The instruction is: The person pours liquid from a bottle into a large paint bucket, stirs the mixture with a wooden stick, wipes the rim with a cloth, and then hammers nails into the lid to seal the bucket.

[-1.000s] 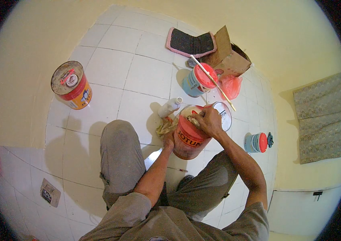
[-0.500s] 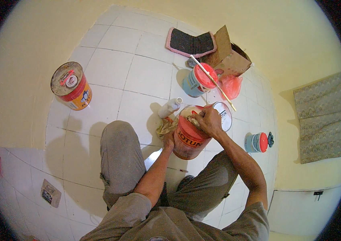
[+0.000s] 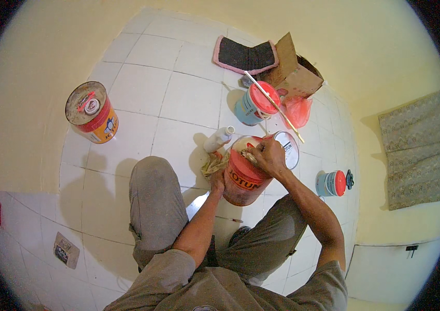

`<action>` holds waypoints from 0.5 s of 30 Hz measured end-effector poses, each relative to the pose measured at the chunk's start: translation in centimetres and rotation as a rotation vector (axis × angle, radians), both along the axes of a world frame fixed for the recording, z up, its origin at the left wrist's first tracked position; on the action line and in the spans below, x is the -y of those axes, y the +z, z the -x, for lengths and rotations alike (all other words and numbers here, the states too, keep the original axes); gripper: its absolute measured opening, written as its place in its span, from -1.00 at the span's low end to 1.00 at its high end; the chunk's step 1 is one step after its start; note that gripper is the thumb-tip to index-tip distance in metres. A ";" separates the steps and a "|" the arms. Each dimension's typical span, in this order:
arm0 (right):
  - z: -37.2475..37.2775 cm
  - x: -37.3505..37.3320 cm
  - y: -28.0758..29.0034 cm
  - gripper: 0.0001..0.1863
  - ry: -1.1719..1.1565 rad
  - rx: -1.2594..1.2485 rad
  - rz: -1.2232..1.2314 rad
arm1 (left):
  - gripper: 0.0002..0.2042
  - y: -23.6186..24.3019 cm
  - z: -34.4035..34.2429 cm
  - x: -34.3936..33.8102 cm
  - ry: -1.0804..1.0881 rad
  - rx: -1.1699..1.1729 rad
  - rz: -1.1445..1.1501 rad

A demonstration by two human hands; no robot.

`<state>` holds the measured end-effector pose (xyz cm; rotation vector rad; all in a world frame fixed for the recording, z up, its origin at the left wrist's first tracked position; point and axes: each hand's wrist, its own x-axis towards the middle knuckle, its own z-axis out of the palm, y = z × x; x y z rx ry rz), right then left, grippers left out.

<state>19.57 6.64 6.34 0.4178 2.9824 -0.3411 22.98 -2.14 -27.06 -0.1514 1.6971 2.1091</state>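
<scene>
Between my knees stands a red paint pail (image 3: 241,193), its top tilted away from me. At its left side my left hand (image 3: 217,182) is closed on a crumpled tan rag (image 3: 211,166) and steadies the pail. My right hand (image 3: 270,157) reaches over the pail's top with its fingers pinched together. They press a small whitish wad (image 3: 249,154) against the lid, near a small red part; its exact kind is unclear. A white bottle (image 3: 217,140) without a cap stands behind the rag. A round white tin lid or can top (image 3: 288,149) shows beyond my right hand.
Farther off, a blue pail with a red lid (image 3: 253,106) has a long stick (image 3: 277,106) leaning across it. Behind are a cardboard box (image 3: 303,78), a red plastic bag (image 3: 298,111) and a black pad (image 3: 246,54). A larger drum (image 3: 95,119) stands left, a small blue bucket (image 3: 327,184) right.
</scene>
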 end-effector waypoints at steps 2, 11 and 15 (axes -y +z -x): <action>-0.7 -1.0 0.1 -0.43 -0.011 0.000 -0.018 | -0.54 0.1 -0.8 -1.2 -0.061 -0.081 -0.004; -0.9 -0.6 0.0 -0.42 0.008 -0.046 -0.021 | -0.49 2.4 1.7 0.6 0.137 0.009 -0.224; -3.0 -3.8 0.3 -0.38 -0.052 -0.047 -0.096 | -0.41 7.6 3.2 0.4 -0.045 0.208 -0.083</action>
